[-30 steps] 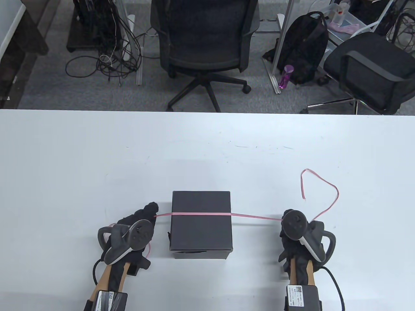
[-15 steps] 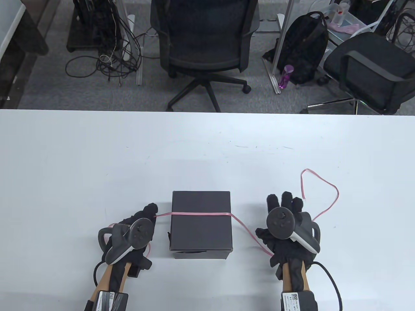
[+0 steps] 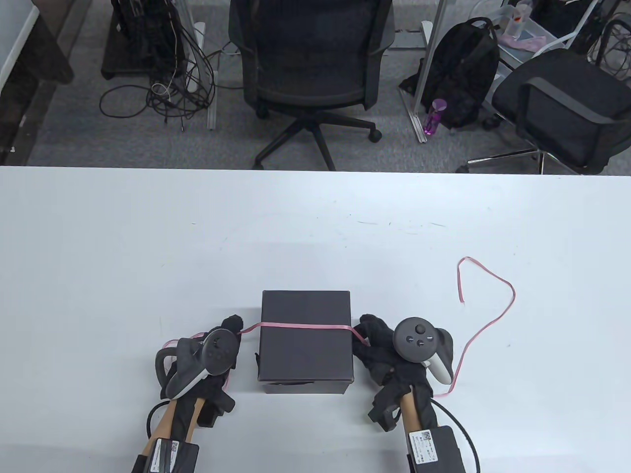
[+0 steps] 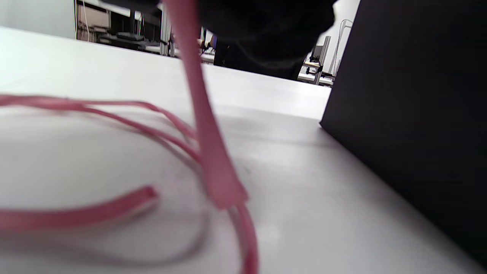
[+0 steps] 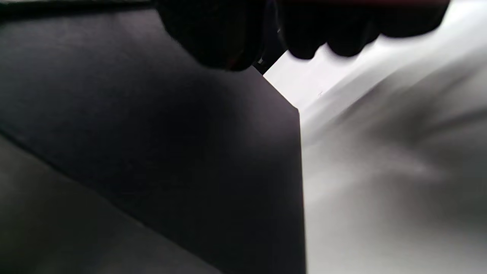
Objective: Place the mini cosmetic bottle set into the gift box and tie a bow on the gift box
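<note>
Ribbon (image 3: 303,326) runs left-right across the closed box (image 3: 305,340) mid-table. My left hand (image 3: 212,350) pinches its left end; my right hand (image 3: 379,347) sits at the right edge, whether grasping ribbon I cannot tell.

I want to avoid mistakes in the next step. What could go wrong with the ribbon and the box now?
1. The ribbon lies as one thin band across the box lid; a pull by the left hand or right hand may slip it off.
2. Loose ribbon is piled under the left hand and may tangle.
</note>
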The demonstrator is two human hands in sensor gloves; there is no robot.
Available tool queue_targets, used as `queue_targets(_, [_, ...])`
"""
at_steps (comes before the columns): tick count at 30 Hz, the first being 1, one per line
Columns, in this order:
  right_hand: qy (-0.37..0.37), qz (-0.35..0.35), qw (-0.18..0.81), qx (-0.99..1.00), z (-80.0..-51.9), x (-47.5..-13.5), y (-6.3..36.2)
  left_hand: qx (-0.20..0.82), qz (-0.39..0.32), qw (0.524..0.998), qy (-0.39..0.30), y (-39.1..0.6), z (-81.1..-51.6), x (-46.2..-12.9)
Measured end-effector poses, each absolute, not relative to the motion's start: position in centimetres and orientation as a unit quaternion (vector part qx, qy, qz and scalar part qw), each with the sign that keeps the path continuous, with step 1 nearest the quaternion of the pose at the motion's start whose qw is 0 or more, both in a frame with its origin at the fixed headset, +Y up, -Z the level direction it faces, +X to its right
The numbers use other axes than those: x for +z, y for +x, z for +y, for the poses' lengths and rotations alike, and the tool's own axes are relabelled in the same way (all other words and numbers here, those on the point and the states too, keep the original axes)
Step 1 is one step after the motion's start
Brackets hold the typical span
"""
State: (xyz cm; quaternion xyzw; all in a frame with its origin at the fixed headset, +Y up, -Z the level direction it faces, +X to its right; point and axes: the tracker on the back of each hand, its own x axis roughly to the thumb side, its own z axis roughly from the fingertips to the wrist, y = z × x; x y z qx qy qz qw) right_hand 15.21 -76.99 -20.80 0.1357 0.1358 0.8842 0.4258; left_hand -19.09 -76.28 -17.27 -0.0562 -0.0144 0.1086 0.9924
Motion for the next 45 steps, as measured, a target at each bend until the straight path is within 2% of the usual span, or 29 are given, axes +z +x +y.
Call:
queue_targets(5, [0.113, 0.152, 0.39, 0.901, -77.3, -20.7, 15.0, 0.134, -0.012, 0.987, -0.086, -18.8, -77.3, -17.3])
queue_targets(12, [0.118, 0.092, 0.293, 0.944, -77.1, -20.5, 13.7, 0.143, -0.026, 0.982, -0.121, -17.6, -78.0, -17.3])
queue_targets(20, [0.132, 0.102, 0.267, 0.949, -77.4, -20.2, 12.7, 0.182, -0.037, 0.951, -0.247, -16.4, -78.8, -17.1])
queue_targets(37, [0.098, 0.183, 0.296, 0.932, -79.6, -20.4, 12.3, 0.212, 0.013, 0.952, -0.221, -15.5, -80.1, -16.7])
queue_targets(45, [0.092, 0.182, 0.288, 0.936, -79.6, -20.2, 12.0, 0.229, 0.033, 0.948, -0.219, -15.3, -80.3, -16.6])
